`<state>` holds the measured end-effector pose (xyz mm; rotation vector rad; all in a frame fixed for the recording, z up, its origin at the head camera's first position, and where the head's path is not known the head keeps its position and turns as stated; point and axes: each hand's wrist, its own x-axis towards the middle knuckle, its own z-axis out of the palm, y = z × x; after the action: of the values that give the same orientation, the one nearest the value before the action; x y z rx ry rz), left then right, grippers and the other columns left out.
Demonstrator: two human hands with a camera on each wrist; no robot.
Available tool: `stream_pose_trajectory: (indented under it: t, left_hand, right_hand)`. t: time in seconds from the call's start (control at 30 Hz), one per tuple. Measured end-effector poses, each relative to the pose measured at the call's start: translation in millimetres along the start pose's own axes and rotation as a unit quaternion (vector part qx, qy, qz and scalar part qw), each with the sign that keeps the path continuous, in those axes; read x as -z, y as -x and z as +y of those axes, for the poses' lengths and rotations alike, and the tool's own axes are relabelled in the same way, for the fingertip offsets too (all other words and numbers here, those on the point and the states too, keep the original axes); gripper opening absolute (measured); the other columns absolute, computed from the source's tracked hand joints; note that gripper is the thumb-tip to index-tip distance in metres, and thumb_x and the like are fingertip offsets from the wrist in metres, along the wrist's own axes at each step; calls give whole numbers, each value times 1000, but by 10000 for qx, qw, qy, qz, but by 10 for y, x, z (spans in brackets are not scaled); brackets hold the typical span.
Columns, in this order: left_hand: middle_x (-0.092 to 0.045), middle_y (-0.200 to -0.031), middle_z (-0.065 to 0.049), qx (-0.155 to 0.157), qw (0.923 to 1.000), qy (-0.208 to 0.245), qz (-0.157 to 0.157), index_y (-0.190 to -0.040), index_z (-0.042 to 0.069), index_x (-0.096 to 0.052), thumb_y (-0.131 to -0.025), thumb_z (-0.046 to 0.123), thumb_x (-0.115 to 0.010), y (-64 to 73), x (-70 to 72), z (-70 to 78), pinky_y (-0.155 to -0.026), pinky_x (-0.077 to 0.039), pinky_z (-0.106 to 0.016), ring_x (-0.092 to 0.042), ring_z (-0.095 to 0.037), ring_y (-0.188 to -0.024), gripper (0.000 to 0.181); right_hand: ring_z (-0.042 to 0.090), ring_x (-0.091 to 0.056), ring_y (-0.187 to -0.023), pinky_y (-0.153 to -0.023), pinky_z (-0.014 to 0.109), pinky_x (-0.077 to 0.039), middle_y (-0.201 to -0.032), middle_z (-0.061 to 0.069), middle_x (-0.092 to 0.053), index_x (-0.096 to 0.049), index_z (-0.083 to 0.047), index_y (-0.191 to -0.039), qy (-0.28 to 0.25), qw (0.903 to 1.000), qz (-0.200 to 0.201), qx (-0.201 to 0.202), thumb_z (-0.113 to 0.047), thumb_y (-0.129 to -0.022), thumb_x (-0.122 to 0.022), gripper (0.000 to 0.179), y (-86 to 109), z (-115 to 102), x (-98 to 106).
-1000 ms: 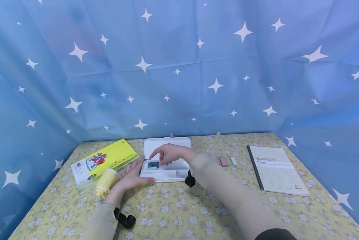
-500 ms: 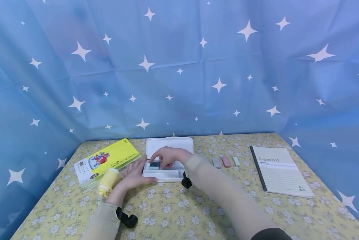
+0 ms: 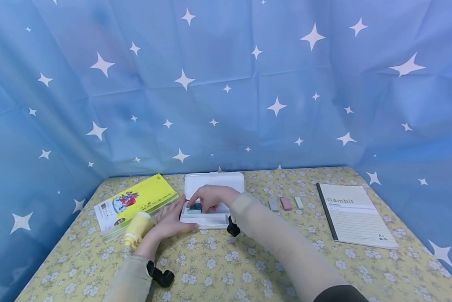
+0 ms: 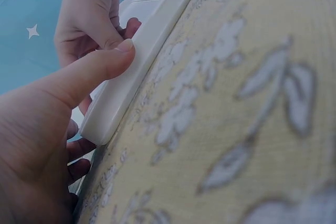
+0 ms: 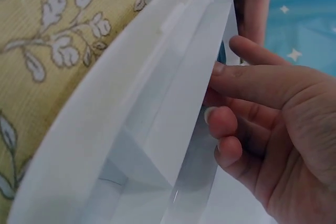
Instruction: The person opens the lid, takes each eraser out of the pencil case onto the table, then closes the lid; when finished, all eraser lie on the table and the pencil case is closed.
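A white pencil case (image 3: 207, 219) lies with its lid raised at the back of the table. My left hand (image 3: 169, 222) holds its left front corner, the thumb on the front wall and the fingers along the left side. Inside, at the left end of the tray, sits a small dark teal block (image 3: 195, 207) with a pale blue lower part. My right hand (image 3: 211, 198) reaches in from the right and pinches this block between index finger and thumb. In the right wrist view the thumb and index hide most of it; the other fingers curl in.
Books with a yellow cover (image 3: 139, 201) lie left of the case, a yellow bottle-like object (image 3: 138, 228) in front of them. Right of the case are a grey eraser (image 3: 273, 205), a pink eraser (image 3: 286, 203) and a pale green eraser (image 3: 299, 203). Further right lies a notebook (image 3: 356, 216).
My right index finger has come down to the left side of the dark block. The right sleeve has shifted left, uncovering the grey eraser. My left hand stays on the case.
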<state>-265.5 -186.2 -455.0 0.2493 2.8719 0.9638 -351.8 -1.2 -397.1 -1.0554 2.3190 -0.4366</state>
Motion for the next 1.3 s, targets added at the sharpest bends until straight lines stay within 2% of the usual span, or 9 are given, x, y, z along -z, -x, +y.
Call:
stream_pose_trajectory:
  t: [0.17,0.23,0.3,0.37,0.43,0.53,0.8,1.03,1.3]
  left_hand:
    - [-16,-158,-20,-1,10000,-29,-11,-158,20,-8,-72,61,-76,-13,-7,-8,-104,0,-72,-8,-45,-141,117]
    - [-16,-158,-20,-2,10000,-25,-10,-158,21,-8,-72,61,-76,-14,-8,-9,-104,1,-72,-8,-45,-141,117]
    - [-17,-158,-20,-15,10000,-21,-1,-158,20,-8,-71,61,-76,-14,-10,-16,-104,1,-72,-8,-45,-141,117]
    - [-16,-158,-19,-4,10000,-21,-15,-158,21,-8,-71,62,-76,-15,-10,-17,-104,2,-72,-7,-45,-141,118]
    - [-16,-158,-20,-19,10000,-10,-16,-158,20,-8,-70,63,-76,-14,-10,-17,-104,2,-72,-6,-45,-141,119]
    - [-15,-159,-18,-17,10000,-26,-28,-158,21,-7,-70,64,-76,-15,-13,-19,-105,2,-71,-6,-44,-141,119]
    - [-16,-158,-20,-46,10000,16,26,-158,20,-8,-71,60,-77,-17,-11,-11,-104,2,-71,-7,-45,-141,118]
    - [-18,-158,-20,-58,10000,-31,43,-158,20,-8,-71,60,-77,-11,-7,5,-104,0,-72,-10,-44,-140,118]
    - [-16,-158,-20,38,10000,-12,-34,-158,20,-7,-72,60,-77,8,2,23,-104,1,-72,-6,-45,-141,118]
  right_hand:
    - [14,-43,-41,-45,27,-41,-50,2,-43,-60,-33,-133,244,9997,-42,9,3,-89,-65,58,-29,-7,-15]
    - [14,-43,-42,-44,27,-41,-55,0,-48,-61,-34,-133,292,9996,-29,14,4,-89,-64,58,-39,-5,-22]
    - [14,-43,-43,-44,27,-41,-69,-3,-58,-61,-34,-132,377,9993,-14,53,5,-89,-63,59,-51,-1,-31]
    - [14,-45,-44,-45,26,-42,-94,-5,-66,-62,-35,-131,456,9989,-7,101,5,-89,-63,58,-59,1,-36]
    - [13,-46,-44,-45,25,-43,-118,-7,-63,-63,-35,-129,536,9984,7,154,6,-89,-62,57,-67,2,-43]
    - [12,-45,-43,-45,24,-43,-131,-6,-57,-64,-35,-127,607,9980,16,180,7,-89,-61,57,-75,-1,-49]
    - [11,-43,-42,-45,23,-42,-113,-8,-63,-65,-35,-126,683,9973,63,255,8,-88,-61,58,-63,-3,-47]
    - [14,-51,-47,-49,24,-45,-88,-4,-62,-63,-32,-130,650,9973,126,329,3,-89,-64,54,2,8,-25]
    - [18,-55,-51,-54,27,-51,-78,1,-62,-60,-29,-134,476,9977,139,454,-1,-89,-67,53,80,35,29]
